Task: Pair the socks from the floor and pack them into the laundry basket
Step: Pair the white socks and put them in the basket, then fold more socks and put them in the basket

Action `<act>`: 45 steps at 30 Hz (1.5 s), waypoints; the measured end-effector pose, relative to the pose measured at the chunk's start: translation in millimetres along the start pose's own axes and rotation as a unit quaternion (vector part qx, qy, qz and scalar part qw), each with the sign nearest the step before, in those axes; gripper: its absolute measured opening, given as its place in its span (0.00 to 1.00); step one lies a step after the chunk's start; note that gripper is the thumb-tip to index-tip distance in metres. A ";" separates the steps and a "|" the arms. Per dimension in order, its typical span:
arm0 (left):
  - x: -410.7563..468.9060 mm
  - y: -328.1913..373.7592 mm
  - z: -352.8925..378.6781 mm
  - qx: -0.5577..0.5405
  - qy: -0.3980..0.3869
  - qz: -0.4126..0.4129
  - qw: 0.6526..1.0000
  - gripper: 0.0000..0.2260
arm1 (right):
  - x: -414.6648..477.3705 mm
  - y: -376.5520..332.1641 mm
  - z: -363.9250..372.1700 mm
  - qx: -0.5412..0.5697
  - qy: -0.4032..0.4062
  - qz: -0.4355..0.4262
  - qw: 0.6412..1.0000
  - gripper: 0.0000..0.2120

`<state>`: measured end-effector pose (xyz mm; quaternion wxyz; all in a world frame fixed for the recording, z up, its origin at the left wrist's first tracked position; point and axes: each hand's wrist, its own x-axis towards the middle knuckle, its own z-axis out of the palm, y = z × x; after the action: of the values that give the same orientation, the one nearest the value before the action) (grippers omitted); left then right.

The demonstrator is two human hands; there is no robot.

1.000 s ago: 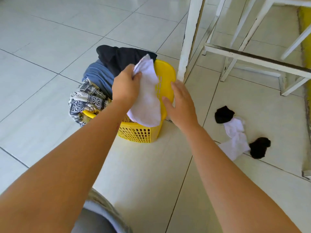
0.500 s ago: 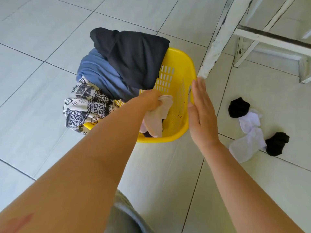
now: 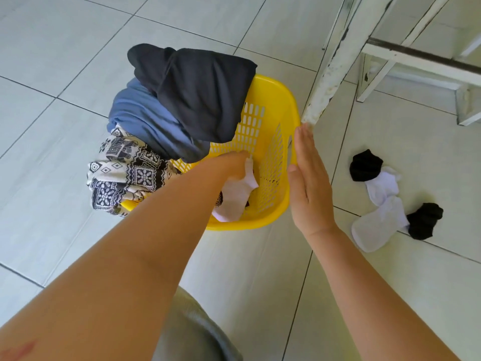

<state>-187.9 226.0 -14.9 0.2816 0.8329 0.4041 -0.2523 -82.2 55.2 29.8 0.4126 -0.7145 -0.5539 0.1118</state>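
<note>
Reaching into the yellow laundry basket [image 3: 270,220], the left hand [image 3: 234,162] pinches a white sock bundle [image 3: 235,198] low against its near wall, so this is the packing step. The right hand [image 3: 308,183] is flat, fingers together, beside the basket's right rim. Two white socks [image 3: 378,204] and two black socks [image 3: 365,165] lie on the floor [image 3: 260,282] near its right side; pairing them likely comes next.

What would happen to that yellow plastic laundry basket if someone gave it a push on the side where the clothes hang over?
The yellow plastic laundry basket would probably slide easily, since it stands on smooth glossy floor tiles. It looks light: thin slotted walls. It might tip, as the black garment, blue garment and patterned cloth all hang over one rim.
</note>
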 end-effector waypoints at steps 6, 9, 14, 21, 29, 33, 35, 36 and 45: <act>-46.6 22.8 -15.6 0.054 0.100 0.019 0.993 0.25 | 3.1 0.2 -1.7 -0.017 -0.020 0.006 1.000 0.26; -86.3 40.5 -16.5 0.062 0.184 0.019 0.981 0.19 | -5.4 3.3 -10.5 0.037 -0.012 0.010 0.999 0.24; -139.6 84.1 5.2 0.028 0.385 0.051 0.921 0.19 | -47.5 46.7 -46.6 -0.009 -0.018 0.082 0.996 0.24; -108.4 185.9 67.6 0.122 0.432 0.239 0.861 0.21 | -103.5 126.3 -94.7 -0.091 0.008 0.227 0.970 0.25; -6.8 259.0 159.4 0.104 0.202 0.181 0.957 0.21 | -145.7 215.6 -126.3 -0.186 -0.002 0.338 0.922 0.26; 39.7 277.8 181.5 0.108 0.186 0.163 0.963 0.20 | -147.5 248.3 -133.6 -0.213 0.009 0.350 0.912 0.25; 62.0 287.0 183.0 0.136 0.197 0.169 0.956 0.21 | -144.4 265.4 -135.5 -0.234 0.007 0.355 0.905 0.25; 73.8 290.5 182.9 0.154 0.205 0.173 0.951 0.21 | -141.4 273.7 -135.9 -0.249 0.002 0.354 0.901 0.26; 142.6 310.6 179.6 0.298 0.250 0.199 0.900 0.26 | -120.4 325.9 -129.8 -0.345 -0.092 0.322 0.877 0.29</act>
<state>108.6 20.9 -153.3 -0.0458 0.9765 0.1931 -0.0836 182.2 -126.6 -156.1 0.0283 -0.9371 -0.3317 0.1054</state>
